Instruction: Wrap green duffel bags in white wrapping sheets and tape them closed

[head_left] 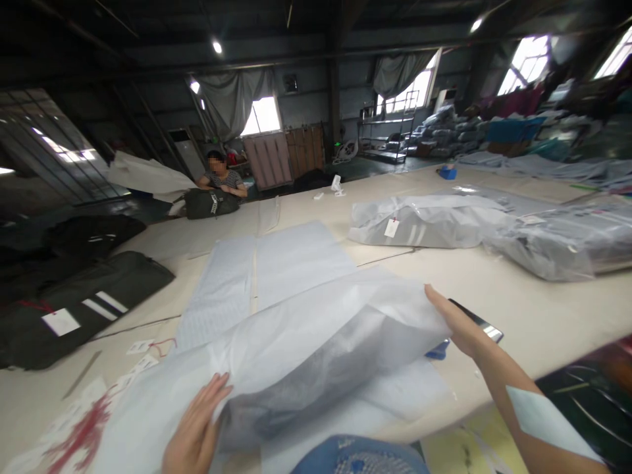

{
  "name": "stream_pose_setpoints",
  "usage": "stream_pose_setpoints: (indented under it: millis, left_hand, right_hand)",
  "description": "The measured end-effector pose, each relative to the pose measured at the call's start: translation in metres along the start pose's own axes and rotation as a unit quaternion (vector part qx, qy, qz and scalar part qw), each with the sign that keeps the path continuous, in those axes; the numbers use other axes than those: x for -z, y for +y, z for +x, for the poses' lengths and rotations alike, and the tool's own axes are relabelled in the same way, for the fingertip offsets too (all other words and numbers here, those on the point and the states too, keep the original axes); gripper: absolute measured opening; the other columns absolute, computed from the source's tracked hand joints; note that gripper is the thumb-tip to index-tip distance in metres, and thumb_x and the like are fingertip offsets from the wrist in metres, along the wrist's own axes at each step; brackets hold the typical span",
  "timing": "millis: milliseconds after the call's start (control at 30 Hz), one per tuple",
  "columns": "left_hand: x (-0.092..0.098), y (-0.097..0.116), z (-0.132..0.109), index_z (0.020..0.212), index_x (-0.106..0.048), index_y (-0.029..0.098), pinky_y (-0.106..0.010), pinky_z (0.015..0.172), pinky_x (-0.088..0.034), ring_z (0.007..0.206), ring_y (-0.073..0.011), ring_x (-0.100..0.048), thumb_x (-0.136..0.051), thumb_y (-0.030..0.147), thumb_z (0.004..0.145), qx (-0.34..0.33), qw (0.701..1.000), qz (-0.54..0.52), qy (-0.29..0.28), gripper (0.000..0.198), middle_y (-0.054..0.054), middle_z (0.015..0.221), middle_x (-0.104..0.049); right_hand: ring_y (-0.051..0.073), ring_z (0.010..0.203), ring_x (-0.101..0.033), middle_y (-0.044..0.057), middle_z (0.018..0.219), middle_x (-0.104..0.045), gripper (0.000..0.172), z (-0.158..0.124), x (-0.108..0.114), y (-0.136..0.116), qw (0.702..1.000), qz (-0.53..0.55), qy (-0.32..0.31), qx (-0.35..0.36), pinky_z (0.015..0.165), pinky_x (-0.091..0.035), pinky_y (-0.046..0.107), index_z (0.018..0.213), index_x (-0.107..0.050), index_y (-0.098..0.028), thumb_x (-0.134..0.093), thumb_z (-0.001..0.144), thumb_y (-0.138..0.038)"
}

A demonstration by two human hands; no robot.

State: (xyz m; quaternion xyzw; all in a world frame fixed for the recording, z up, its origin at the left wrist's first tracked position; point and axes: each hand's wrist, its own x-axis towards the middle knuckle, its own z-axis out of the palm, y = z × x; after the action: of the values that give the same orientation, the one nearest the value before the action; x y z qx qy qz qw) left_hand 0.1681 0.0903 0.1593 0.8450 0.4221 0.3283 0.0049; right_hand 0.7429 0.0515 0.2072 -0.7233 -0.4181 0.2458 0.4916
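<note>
A large translucent plastic bag (316,303) spreads across the table in front of me, its near side lifted and creased. Something grey shows through or inside its lower part; I cannot tell what. At the near left edge, my left hand (197,421) is closed on the plastic, thumb against fingers. My right hand (444,316) grips the bag's far right corner, its fingers partly hidden behind the sheet. Beyond the bag lie flat plastic sheets (301,253). Just past my right wrist rests a dark phone-like object (476,319), with a small blue item (438,350) beside it.
Dark duffel bags (118,289) with white stripes and a tag sit at left. Tags with red strings (83,431) lie near left. Plastic-wrapped bags (424,224) occupy the table's right side. Across the table, a person (222,178) handles a dark bag.
</note>
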Motion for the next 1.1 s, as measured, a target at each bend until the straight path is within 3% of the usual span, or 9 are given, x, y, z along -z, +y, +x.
stream_pose_setpoints:
  millis: [100, 300, 400, 500, 567, 667, 800, 900, 1100]
  left_hand:
    - [0.001, 0.001, 0.001, 0.125, -0.060, 0.031, -0.045, 0.112, -0.038, 0.129, -0.0230, -0.051, -0.048, 0.022, 0.090, 0.013, 1.000, -0.001, -0.006, 0.038, -0.001, 0.138, -0.056]
    - [0.007, 0.009, 0.002, 0.124, -0.060, 0.032, -0.046, 0.113, -0.036, 0.130, -0.0225, -0.050, -0.048, 0.024, 0.092, 0.035, 0.999, -0.012, -0.016, 0.035, -0.001, 0.137, -0.056]
    - [0.008, 0.013, 0.003, 0.122, -0.062, 0.032, -0.044, 0.113, -0.036, 0.130, -0.0224, -0.050, -0.049, 0.026, 0.092, 0.051, 0.999, -0.015, -0.010, 0.033, 0.000, 0.137, -0.057]
    - [0.007, 0.016, 0.003, 0.120, -0.064, 0.030, -0.044, 0.114, -0.036, 0.130, -0.0223, -0.050, -0.050, 0.027, 0.092, 0.055, 0.998, -0.017, -0.004, 0.032, -0.001, 0.135, -0.058]
    - [0.007, 0.016, 0.003, 0.120, -0.064, 0.029, -0.044, 0.113, -0.037, 0.129, -0.0225, -0.050, -0.050, 0.027, 0.092, 0.056, 0.998, -0.020, -0.006, 0.031, -0.002, 0.135, -0.058]
    - [0.007, 0.017, 0.002, 0.120, -0.064, 0.028, -0.045, 0.114, -0.037, 0.130, -0.0231, -0.050, -0.050, 0.028, 0.093, 0.065, 0.998, -0.026, -0.007, 0.031, -0.003, 0.135, -0.058]
    - [0.006, 0.022, 0.003, 0.117, -0.065, 0.025, -0.046, 0.114, -0.037, 0.129, -0.0233, -0.051, -0.051, 0.031, 0.093, 0.082, 0.995, -0.049, 0.007, 0.029, -0.005, 0.133, -0.060]
    - [0.006, 0.027, 0.006, 0.114, -0.066, 0.024, -0.046, 0.115, -0.035, 0.130, -0.0232, -0.050, -0.049, 0.031, 0.094, 0.111, 0.990, -0.079, 0.015, 0.027, -0.005, 0.132, -0.060]
    - [0.009, 0.035, 0.014, 0.110, -0.068, 0.025, -0.044, 0.115, -0.035, 0.128, -0.0223, -0.052, -0.051, 0.037, 0.093, 0.164, 0.979, -0.116, 0.021, 0.027, -0.003, 0.129, -0.063]
  right_hand:
    - [0.026, 0.073, -0.069, 0.013, 0.088, -0.072, 0.052, 0.014, -0.005, 0.000, 0.966, 0.162, -0.143, -0.140, 0.063, -0.055, 0.034, 0.105, -0.069, -0.016, -0.065, 0.078, -0.060]
    - [0.015, 0.052, -0.055, 0.003, 0.062, -0.065, 0.041, 0.069, -0.014, 0.027, 0.976, 0.189, -0.016, -0.105, 0.048, -0.044, 0.025, 0.087, -0.069, -0.014, -0.072, 0.070, -0.052]
    - [0.016, 0.060, -0.060, 0.005, 0.070, -0.069, 0.036, 0.092, -0.015, 0.044, 0.982, 0.156, -0.062, -0.087, 0.057, -0.049, 0.026, 0.090, -0.071, -0.012, -0.071, 0.071, -0.043]
    - [0.021, 0.077, -0.066, 0.012, 0.087, -0.073, 0.035, 0.101, -0.011, 0.048, 0.994, 0.078, 0.008, -0.081, 0.073, -0.052, 0.032, 0.097, -0.072, -0.010, -0.069, 0.073, -0.035]
    - [0.024, 0.090, -0.066, 0.016, 0.104, -0.071, 0.042, 0.092, -0.006, 0.039, 0.991, 0.030, 0.125, -0.027, 0.083, -0.052, 0.036, 0.112, -0.067, -0.010, -0.063, 0.080, -0.037]
    - [0.027, 0.115, -0.058, 0.014, 0.130, -0.059, 0.051, 0.051, -0.006, 0.014, 0.953, -0.057, 0.216, 0.207, 0.098, -0.048, 0.044, 0.133, -0.054, -0.018, -0.057, 0.088, -0.042]
    - [0.030, 0.136, -0.039, 0.010, 0.147, -0.044, 0.057, -0.016, -0.041, -0.012, 0.851, -0.222, 0.040, 0.473, 0.115, -0.029, 0.052, 0.142, -0.044, -0.023, -0.062, 0.088, -0.033]
    - [0.029, 0.141, -0.030, 0.008, 0.151, -0.039, 0.054, -0.038, -0.076, -0.014, 0.815, -0.280, -0.018, 0.508, 0.117, -0.025, 0.055, 0.143, -0.043, -0.023, -0.053, 0.090, -0.016]
    - [0.029, 0.141, -0.031, 0.011, 0.150, -0.039, 0.055, -0.029, -0.101, -0.022, 0.828, -0.242, -0.015, 0.506, 0.116, -0.026, 0.056, 0.142, -0.043, -0.020, -0.051, 0.089, -0.016]
